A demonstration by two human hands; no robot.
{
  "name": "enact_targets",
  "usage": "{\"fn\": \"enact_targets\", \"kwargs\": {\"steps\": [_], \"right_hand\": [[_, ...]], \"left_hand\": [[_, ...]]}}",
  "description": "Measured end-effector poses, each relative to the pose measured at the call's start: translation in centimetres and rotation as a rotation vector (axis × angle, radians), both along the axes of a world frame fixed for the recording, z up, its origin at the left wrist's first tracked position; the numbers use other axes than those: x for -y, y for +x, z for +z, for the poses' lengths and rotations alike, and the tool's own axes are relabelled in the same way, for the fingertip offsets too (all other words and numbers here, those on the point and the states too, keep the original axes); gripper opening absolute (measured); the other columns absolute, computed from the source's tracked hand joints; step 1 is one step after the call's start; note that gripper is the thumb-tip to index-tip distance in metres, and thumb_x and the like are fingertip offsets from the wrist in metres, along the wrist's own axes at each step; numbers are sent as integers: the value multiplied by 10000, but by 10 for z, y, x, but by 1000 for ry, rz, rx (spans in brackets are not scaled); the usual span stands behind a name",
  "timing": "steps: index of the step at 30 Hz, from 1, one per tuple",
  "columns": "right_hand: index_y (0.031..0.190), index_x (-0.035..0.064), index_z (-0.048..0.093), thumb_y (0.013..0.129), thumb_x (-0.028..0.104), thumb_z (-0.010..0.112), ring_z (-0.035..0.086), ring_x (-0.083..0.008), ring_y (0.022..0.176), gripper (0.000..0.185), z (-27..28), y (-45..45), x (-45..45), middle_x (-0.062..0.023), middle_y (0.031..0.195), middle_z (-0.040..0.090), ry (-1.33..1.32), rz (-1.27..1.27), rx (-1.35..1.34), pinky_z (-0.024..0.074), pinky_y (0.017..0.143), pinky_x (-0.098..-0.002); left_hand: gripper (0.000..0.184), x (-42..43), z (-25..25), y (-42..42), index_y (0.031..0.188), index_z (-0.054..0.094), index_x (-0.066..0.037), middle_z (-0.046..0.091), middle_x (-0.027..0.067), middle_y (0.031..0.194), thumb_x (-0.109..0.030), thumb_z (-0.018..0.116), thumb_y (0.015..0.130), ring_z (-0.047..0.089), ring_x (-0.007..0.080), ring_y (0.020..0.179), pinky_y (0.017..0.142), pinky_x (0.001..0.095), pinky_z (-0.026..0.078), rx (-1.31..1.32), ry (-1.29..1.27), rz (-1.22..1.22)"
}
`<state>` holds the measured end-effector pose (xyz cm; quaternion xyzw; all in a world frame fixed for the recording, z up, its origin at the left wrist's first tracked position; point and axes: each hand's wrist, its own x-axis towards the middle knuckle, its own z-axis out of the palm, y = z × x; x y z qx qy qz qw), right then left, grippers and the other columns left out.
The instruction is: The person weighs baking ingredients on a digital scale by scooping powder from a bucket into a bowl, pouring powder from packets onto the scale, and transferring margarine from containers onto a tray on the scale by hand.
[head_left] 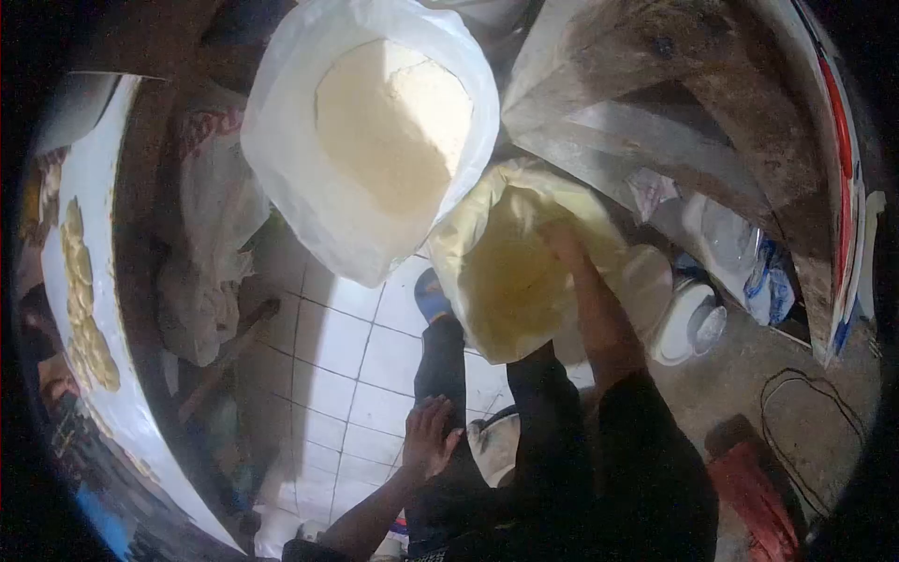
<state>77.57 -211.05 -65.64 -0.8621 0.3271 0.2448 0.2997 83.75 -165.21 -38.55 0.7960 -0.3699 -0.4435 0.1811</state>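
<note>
White-tiled floor (pixel 323 384) under two open sacks. One large white plastic sack (pixel 281 159), holding pale powder (pixel 375 140), left of one yellow-lined sack (pixel 496 314). Two hands: right hand (pixel 562 242) inside the yellow-lined sack, finger state unclear; left hand (pixel 431 436) nearer the wearer, fingers relaxed on one leg.

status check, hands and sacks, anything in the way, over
Right hand inside yellow sack, grip unclear; left hand on left leg; white sack of pale powder close alongside; yellow sack's mouth open.
</note>
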Motion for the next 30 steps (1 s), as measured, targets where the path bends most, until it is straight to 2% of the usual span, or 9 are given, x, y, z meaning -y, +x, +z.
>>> {"fn": "enact_targets", "kwargs": {"steps": [2,4,11,12,15,20,25,29,30], "right_hand": [[955,14,684,975,229,473,627,-292,677,302,7,15,-10,-186,719,622,112,-146,22,538,734,-401],[923,18,689,975,289,476,647,-282,685,348,-8,39,-15,-188,744,645,210,-470,-356,543,707,-398],[972,10,674,972,303,483,642,-295,763,349,-91,37,-59,-191,833,641,177,-594,-286,535,742,-413],[980,9,671,972,305,484,642,-297,776,350,-94,37,-63,-191,848,640,165,-610,-282,534,748,-416],[1005,5,664,970,312,488,640,-303,815,355,-95,34,-67,-192,893,638,168,-631,-282,530,765,-424],[1046,-1,651,968,323,493,636,-314,880,368,-89,41,-76,-195,967,635,194,-652,-263,524,794,-437],[1087,-7,638,966,334,499,633,-325,944,388,-111,59,-89,-197,1042,631,177,-692,-236,517,822,-450],[1120,-12,628,964,343,504,630,-333,996,408,-79,62,-88,-199,1101,628,186,-691,-220,512,846,-460],[1128,-13,626,963,346,505,629,-335,1009,413,-60,61,-87,-199,1116,628,196,-696,-220,511,851,-463]], "left_hand": [[573,0,-1,1,1357,442,-19,434,170,1408,-354,589,915,365,373,1327,1090,518,280,-1,-51,2],[575,3,-1,0,1353,443,-15,435,177,1405,-351,593,911,362,375,1329,1090,516,283,11,-24,-26],[621,2,-6,4,1331,443,29,446,199,1387,-334,638,867,358,387,1327,1090,506,293,-8,-11,-46],[609,10,0,10,1338,447,3,452,235,1384,-259,678,839,399,439,1283,1061,531,304,-78,-40,48],[615,12,2,7,1338,451,-5,459,222,1381,-264,687,833,409,438,1274,1055,530,313,-69,50,44],[625,13,0,6,1363,439,-29,460,195,1390,-282,682,845,402,423,1290,1062,528,309,-41,-7,107],[642,13,3,8,1370,428,-29,454,197,1396,-273,695,839,390,408,1311,1073,525,300,-51,41,74],[631,13,4,1,1362,438,-27,459,195,1393,-255,698,834,390,407,1311,1077,525,299,-68,38,70],[613,12,5,-2,1334,458,-13,467,188,1380,-280,690,833,391,378,1310,1083,494,304,-14,24,53]]}}
